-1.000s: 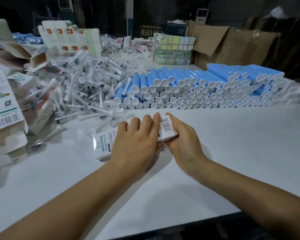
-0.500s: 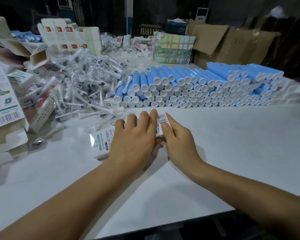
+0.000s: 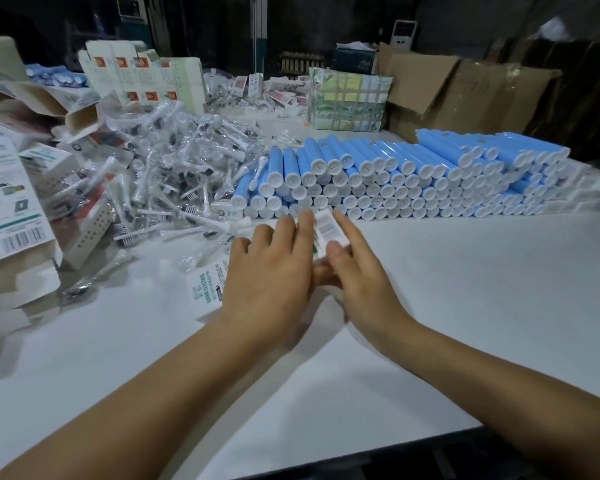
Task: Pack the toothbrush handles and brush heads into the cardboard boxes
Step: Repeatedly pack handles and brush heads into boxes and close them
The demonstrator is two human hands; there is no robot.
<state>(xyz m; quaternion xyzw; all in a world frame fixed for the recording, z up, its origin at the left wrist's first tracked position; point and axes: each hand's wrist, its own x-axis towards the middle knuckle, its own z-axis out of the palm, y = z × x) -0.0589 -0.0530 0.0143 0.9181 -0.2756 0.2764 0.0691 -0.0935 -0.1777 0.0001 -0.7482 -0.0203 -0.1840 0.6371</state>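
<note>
A white cardboard box with green print lies on the white table in front of me. My left hand rests flat on top of it, fingers fairly straight, pressing it down. My right hand is at the box's right end, where thumb and index finger pinch the barcode end flap. What is inside the box is hidden. Blue toothbrush handles with white caps are stacked just behind. Bagged brush heads lie heaped at the left.
Open and flattened printed boxes crowd the left edge. More white boxes stand at the back left, with a strapped bundle and brown cartons at the back right. The table's front edge is near me.
Both hands and the box have slid away from me toward the handle stack. My right hand shifted from wrapping the box's end to working its barcode flap.
</note>
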